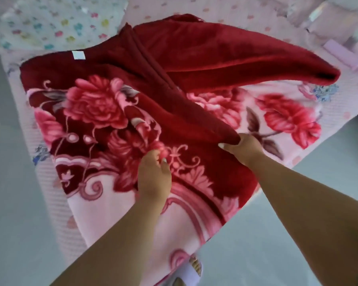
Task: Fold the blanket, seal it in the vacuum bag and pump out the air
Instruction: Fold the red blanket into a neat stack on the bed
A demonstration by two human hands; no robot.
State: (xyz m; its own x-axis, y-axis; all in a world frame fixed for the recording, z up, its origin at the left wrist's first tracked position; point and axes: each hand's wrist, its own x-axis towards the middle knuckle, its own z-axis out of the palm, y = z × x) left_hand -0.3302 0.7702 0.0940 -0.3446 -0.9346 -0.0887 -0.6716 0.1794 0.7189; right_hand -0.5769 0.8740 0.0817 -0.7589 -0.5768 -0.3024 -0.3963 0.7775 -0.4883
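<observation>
Blanket [103, 112], dark red with large pink flowers and scrollwork on a pale pink border, spread across a bed [337, 112] and partly folded: a plain red flap [236, 65] is turned back over the far right part, its long edge running diagonally toward the near side. A small white label [79, 55] is sewn near the far left corner; no writing on it can be read. Right hand [243, 146], thumb and fingers [225, 148] pinched together on the near tip of the red flap. Left hand [154, 176], lying on the flowered face just beside the right hand, its fingers curled into the pile; whether they grip a fold or only press on it cannot be told, since the hand's back hides them. Both forearms enter from the lower edge. The near end of the blanket hangs over the bed's edge and is cut off at the bottom, where a foot in a pale slipper [191, 271] shows on the grey floor [15, 182]. The bed carries a pale pink dotted cover; a white pillow [56, 25] with coloured prints lies at the far left. Pale objects at the upper right are too blurred to identify.
</observation>
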